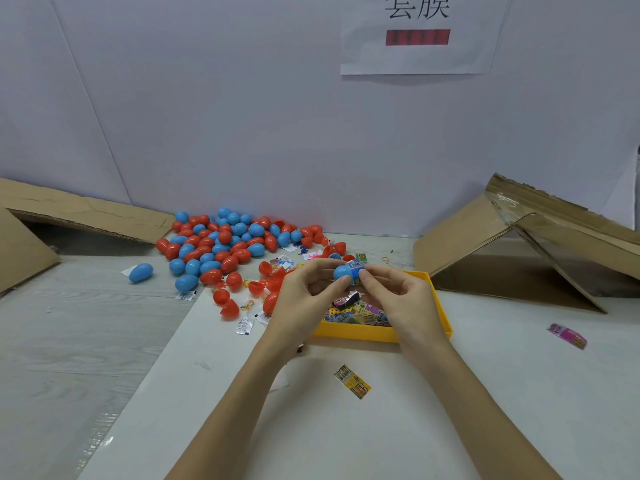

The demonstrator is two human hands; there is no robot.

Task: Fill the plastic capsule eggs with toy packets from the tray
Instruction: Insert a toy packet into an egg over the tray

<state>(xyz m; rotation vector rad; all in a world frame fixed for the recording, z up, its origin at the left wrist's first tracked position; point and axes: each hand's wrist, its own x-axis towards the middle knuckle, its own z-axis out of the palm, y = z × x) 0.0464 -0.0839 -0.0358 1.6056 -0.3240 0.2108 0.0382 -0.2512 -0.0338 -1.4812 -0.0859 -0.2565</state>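
Above the yellow tray (353, 331), my left hand (304, 299) holds a blue capsule egg half (342, 271) between thumb and fingers. My right hand (398, 296) pinches a toy packet (356, 265) that sticks out of the blue egg's open side. The tray holds several printed toy packets (360, 315). A large pile of red and blue capsule eggs (225, 240) lies at the back left, with open red halves (228, 308) scattered in front of it.
One blue egg (141, 272) lies apart at the left. A yellow packet (352, 381) lies near me, a pink packet (567, 336) at the right. Cardboard boxes stand open at the left (79, 216) and right (519, 244). A white wall with a paper sign (417, 32) is behind.
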